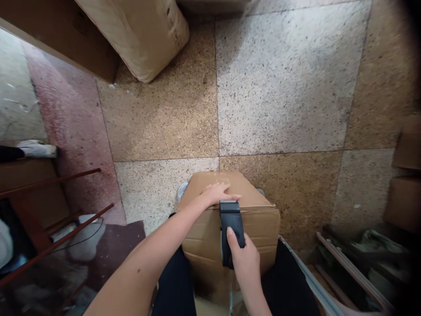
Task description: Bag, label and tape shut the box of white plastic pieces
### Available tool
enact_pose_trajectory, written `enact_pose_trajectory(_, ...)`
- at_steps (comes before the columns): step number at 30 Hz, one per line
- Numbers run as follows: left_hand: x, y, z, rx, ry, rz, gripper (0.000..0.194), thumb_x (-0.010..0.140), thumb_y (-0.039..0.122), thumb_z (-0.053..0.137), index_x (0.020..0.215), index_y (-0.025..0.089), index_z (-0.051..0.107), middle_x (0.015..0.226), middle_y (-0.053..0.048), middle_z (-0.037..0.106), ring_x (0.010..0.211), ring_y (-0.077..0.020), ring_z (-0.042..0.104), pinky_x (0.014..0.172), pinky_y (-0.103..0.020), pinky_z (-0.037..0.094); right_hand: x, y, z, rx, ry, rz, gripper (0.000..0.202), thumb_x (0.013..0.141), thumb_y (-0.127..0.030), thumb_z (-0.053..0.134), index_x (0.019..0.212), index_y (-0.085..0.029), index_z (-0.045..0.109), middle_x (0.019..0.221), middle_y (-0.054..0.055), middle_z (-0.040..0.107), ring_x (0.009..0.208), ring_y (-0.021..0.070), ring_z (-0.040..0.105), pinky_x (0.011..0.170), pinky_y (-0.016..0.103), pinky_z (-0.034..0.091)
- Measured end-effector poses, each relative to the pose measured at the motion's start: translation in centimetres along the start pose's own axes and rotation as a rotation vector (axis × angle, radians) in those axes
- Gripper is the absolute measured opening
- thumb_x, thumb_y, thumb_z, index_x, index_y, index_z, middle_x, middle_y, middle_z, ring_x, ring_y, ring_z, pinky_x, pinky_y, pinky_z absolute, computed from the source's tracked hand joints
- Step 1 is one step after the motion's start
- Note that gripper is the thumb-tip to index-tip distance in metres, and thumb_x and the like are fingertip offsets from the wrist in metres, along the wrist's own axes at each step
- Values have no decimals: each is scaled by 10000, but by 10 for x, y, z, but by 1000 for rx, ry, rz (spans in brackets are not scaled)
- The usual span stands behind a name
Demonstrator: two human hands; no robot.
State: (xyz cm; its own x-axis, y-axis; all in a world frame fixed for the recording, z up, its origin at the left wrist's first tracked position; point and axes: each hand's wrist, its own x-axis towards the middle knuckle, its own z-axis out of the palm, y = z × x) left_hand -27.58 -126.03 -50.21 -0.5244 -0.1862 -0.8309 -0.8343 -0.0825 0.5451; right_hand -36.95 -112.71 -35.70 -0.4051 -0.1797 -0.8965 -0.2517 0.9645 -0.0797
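Observation:
A brown cardboard box [197, 226] stands between my knees, its top face tilted away from me. On that top face my left hand [217, 193] lies with its fingers stretched out, the thumb reaching toward the right. My right hand [245, 256] is closed around a black tape dispenser [231, 219], thumb on its upper side. The dispenser's front end meets the box's near top edge, just below my left thumb. A thin shiny strip [230, 289] hangs down the near side of the box below it; I cannot tell whether it is tape.
A large wrapped package [141, 39] and a cardboard carton [62, 35] stand at the upper left. Red metal bars [66, 177] jut in at left, near another person's shoe [37, 148]. More boxes [406, 202] and a metal rack [351, 267] stand at right on the speckled tile floor.

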Motion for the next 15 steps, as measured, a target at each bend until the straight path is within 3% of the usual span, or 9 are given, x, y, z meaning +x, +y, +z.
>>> enact_pose_trajectory(7,-4,5,0,-23,38,-15,1010,703,915,291,1442,241,430,1509,-82,416,1377,-312,398,1133,-467,309,-32,91,11,-24,146,-37,602,686,-771,542,775,-192,681,717,111,706,694,272,661,619,310,502)
enact_pose_trajectory(9,-5,5,0,10,66,-33,971,712,909,293,1388,241,497,1450,-82,498,1321,-319,468,1084,-467,372,-30,99,15,-8,127,-63,625,690,-778,535,784,-177,679,721,111,706,703,267,664,624,304,510)
enact_pose_trajectory(12,-11,11,-3,135,151,-53,828,765,855,322,1124,198,676,1178,-123,689,1110,-345,622,921,-448,481,-26,96,18,1,90,-80,628,695,-783,523,771,-175,662,711,101,701,693,254,665,610,293,506)
enact_pose_trajectory(15,-24,27,-3,197,211,-63,751,881,738,224,921,168,710,980,-155,725,964,-345,671,797,-426,504,-27,92,20,13,51,-105,601,731,-764,500,761,-182,647,706,89,699,677,240,667,616,292,503)
